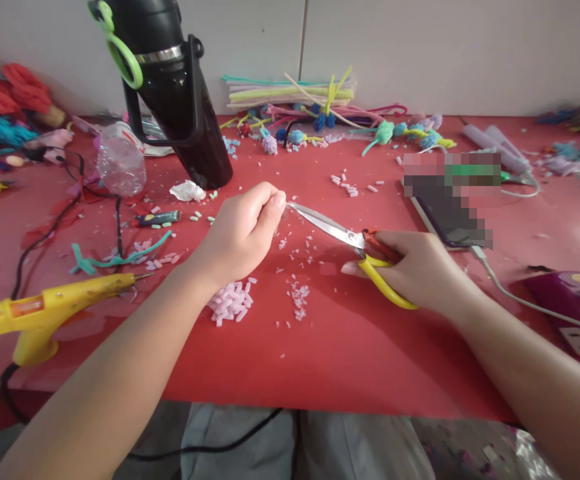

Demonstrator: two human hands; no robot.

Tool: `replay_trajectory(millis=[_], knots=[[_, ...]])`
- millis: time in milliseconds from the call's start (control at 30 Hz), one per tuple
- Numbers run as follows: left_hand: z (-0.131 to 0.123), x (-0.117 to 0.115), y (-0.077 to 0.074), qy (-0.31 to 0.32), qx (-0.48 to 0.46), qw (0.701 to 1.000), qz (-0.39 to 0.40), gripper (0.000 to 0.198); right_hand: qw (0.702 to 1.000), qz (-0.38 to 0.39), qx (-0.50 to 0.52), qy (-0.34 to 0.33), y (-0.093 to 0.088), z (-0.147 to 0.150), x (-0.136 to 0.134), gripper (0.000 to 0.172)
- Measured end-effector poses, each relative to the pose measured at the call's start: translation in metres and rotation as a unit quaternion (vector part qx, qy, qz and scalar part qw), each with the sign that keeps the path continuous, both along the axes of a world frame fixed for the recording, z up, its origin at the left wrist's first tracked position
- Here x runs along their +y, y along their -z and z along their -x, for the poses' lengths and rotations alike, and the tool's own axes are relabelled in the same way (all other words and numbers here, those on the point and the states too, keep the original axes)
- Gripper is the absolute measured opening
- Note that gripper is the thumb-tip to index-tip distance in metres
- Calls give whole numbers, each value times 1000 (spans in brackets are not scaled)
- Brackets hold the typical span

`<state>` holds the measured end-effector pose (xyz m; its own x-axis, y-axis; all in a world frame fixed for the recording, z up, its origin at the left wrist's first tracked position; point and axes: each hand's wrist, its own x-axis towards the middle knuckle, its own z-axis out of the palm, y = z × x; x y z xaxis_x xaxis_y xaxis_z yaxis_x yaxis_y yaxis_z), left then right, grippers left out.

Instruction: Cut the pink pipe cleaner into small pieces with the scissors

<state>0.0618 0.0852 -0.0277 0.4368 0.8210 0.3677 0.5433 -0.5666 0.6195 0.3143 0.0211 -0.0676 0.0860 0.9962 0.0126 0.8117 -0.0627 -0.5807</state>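
Observation:
My right hand (405,267) holds yellow- and orange-handled scissors (327,228), fingers round the handles. The blades look nearly closed and point left, their tips close to my left thumb and forefinger. My left hand (245,230) is closed in a pinch above the red table (350,360); whatever sits between its fingertips is too small to make out. Beneath my left hand lies a pile of short pale pink pieces (233,303). Finer pink scraps (299,300) are scattered to the right of that pile, below the blades.
A yellow glue gun (55,307) with a black cord lies at left. Behind stand a black bottle (175,93) and a clear plastic cup (120,160). Coloured pipe cleaners (290,93) line the wall. A phone (445,207) and a purple power strip (570,307) are at right.

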Motion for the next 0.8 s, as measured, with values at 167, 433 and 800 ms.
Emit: replay_trajectory(millis=[167,433,800], knots=[[0,0,-1,-1,5,1000,-2,34,1000,-7,-1,-3,-1,2,0,71],[0,0,-2,-3,10,1000,-21,32,1000,-3,-6,-12,-2,1,-1,67],[1,1,0,-1,8,1000,-6,32,1000,4,1,0,3,-2,1,67]])
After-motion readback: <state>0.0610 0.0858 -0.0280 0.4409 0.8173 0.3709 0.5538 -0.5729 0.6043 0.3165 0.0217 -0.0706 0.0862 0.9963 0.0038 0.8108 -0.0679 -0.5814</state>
